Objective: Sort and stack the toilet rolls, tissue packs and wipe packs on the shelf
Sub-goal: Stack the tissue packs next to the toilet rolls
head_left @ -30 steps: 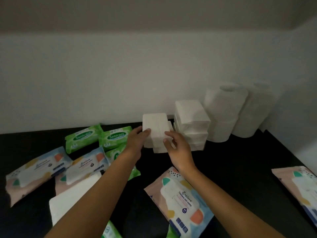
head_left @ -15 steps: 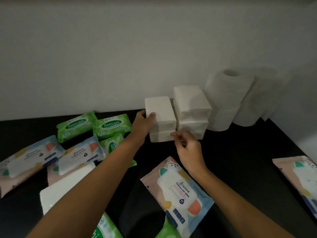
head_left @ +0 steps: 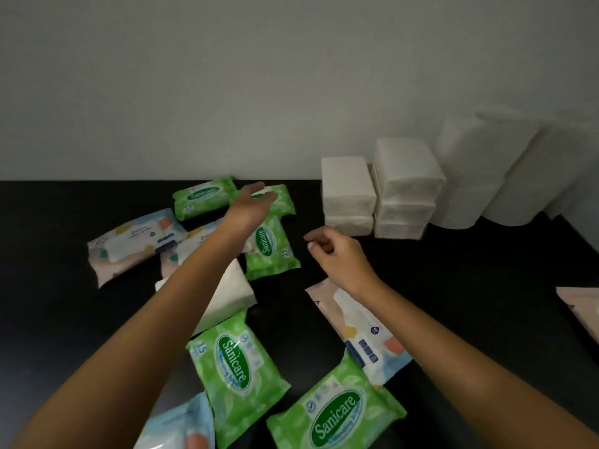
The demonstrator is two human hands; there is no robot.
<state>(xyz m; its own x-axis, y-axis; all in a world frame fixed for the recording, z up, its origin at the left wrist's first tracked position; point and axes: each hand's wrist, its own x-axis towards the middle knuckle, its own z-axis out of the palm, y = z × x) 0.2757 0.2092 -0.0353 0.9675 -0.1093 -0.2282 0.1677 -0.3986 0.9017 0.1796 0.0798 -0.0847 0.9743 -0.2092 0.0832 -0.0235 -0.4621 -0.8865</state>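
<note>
White tissue packs (head_left: 348,186) in two stacks; long axes toward the wall (head_left: 227,92)

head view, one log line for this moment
left hand: open above green Sanicare wipe packs | right hand: loosely curled, empty | white tissue packs: two stacks by wall | white toilet rolls: beside them

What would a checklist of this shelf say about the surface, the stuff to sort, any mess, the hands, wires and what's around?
Surface: black shelf, packs scattered over it.
Job's things: toilet rolls stacked at the right by the wall; beside them a stack of two tissue packs and a stack of three; a loose tissue pack under the left forearm; green wipe packs and pastel wipe packs lying unsorted.
Clutter: nothing seen.
Hands: left hand open above the green packs; right hand loosely curled, holding nothing.
Cables: nothing seen.
Surroundings: plain white wall behind.
</note>
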